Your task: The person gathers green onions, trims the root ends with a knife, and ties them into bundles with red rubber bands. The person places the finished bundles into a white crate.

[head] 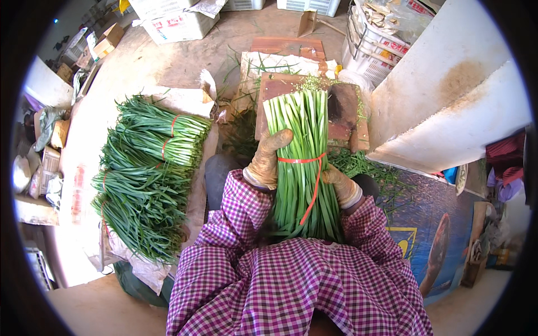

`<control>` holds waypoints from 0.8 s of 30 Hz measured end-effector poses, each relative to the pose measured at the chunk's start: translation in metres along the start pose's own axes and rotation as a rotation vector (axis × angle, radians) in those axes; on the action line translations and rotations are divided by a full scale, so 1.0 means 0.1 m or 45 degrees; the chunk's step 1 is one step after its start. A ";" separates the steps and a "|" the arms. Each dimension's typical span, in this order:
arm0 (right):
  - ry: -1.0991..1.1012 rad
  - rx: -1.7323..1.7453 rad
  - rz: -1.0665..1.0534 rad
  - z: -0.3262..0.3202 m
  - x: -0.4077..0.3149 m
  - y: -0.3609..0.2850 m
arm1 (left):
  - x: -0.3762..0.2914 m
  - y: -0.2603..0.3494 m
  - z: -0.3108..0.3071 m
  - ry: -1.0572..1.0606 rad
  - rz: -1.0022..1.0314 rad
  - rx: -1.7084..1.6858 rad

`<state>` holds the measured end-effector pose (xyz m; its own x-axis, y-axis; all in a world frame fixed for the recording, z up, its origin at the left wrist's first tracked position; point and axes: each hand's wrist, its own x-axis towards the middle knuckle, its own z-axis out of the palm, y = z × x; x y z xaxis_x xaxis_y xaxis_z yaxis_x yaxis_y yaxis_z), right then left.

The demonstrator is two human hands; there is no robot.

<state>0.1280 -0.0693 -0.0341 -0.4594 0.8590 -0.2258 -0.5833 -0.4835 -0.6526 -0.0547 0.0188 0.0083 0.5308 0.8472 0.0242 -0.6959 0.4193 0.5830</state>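
A bundle of green leafy stalks that look like garlic chives (297, 189) stands before my chest, pale cut ends pointing away from me. Around its middle runs a red tie (299, 160), with one loose end trailing down the leaves. My left hand (268, 155), in a stained work glove, grips the left side with the thumb lying over the stalks. On the other side, my right hand (342, 185), also gloved, holds the bundle just below the tie; its fingers are partly hidden. Just beyond lies a wooden board (275, 86) with green trimmings.
At left, several tied chive bundles (143, 180) lie piled on pale sacking. A dark flat thing (345, 103), possibly a cleaver, rests on the board. White crates (185, 26) stand far off. A white panel (441, 92) rises at right, near loose trimmings (367, 170).
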 end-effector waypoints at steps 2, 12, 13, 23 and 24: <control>0.130 -0.428 0.027 -0.03 -0.07 -0.16 | -0.03 0.03 0.05 0.047 0.080 0.087; 0.933 -1.511 -0.895 1.19 0.00 -0.76 | -0.06 0.12 0.29 0.083 0.255 0.296; 0.966 -1.692 -0.855 1.17 0.09 -0.76 | -0.06 0.12 0.29 0.074 0.262 0.337; 1.095 -1.661 -1.105 1.24 0.20 -1.06 | -0.12 0.12 0.44 -0.050 0.037 0.409; 1.031 -1.319 -1.217 1.33 0.17 -1.25 | -0.15 0.12 0.45 -0.034 0.060 0.431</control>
<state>0.1042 -0.0161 0.1395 0.4346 0.7840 0.4433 0.3965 0.2754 -0.8758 -0.0494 -0.0033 0.0518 0.5174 0.8523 0.0763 -0.5225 0.2441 0.8170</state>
